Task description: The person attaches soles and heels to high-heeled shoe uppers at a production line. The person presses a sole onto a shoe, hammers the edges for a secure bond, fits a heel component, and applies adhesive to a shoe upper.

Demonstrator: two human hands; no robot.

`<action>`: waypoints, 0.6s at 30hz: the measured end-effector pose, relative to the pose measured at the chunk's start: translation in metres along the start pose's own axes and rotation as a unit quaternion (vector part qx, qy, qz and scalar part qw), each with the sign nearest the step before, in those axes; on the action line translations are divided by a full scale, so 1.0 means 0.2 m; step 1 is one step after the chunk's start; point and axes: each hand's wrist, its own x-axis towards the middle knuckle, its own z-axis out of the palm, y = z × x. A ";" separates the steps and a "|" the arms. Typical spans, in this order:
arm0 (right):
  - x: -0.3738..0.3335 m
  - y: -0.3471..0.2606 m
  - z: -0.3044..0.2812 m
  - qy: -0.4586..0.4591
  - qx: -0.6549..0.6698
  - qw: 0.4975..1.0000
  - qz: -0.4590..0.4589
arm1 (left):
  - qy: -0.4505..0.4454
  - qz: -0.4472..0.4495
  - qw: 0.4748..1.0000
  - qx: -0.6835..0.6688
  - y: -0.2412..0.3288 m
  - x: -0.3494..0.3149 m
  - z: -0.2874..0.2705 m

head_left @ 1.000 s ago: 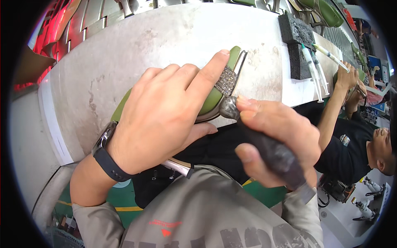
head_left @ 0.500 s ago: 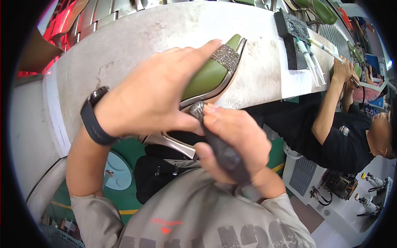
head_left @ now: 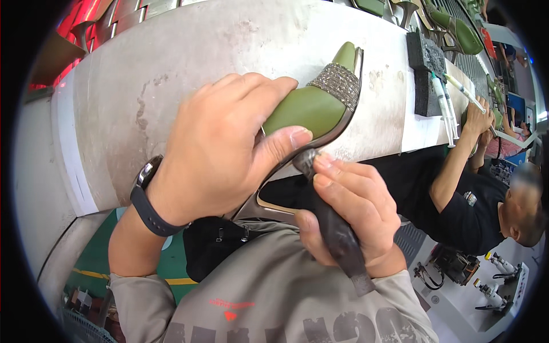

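Note:
My left hand, with a dark band at its wrist, grips a green high-heeled shoe across the upper, thumb on the near side. A glittery grey-brown band crosses the shoe near its toe. Its metallic-looking heel points toward my body. In my right hand is a dark hammer-like tool, fingers wrapped round its thick handle. The tool's rounded, shiny head lies against or very close to the sole edge, just below my left thumb; contact cannot be told.
The pale, stained worktable spreads beyond the shoe. Black blocks and several syringes are at its right end. Another person in black works at the right. More green shoes stand along the far conveyor.
Shoe and both hands have shifted a little to the right in view. My left thumb now lies over the shoe's side edge. The tool stays in my right hand, its head by the sole.

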 end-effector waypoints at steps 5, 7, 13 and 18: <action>0.01 -0.04 0.02 -0.020 0.090 0.993 0.069 | 0.008 -0.008 1.000 0.011 0.02 -0.02 0.00; 0.03 -0.05 0.01 -0.048 0.144 0.985 0.086 | 0.007 -0.009 1.000 0.009 0.01 -0.01 0.01; 0.05 -0.06 0.05 -0.024 0.144 0.988 0.057 | 0.024 -0.005 1.000 0.003 0.02 -0.01 0.01; 0.06 -0.01 -0.02 -0.057 0.127 0.990 0.033 | 0.024 -0.032 0.999 -0.014 -0.01 -0.03 0.01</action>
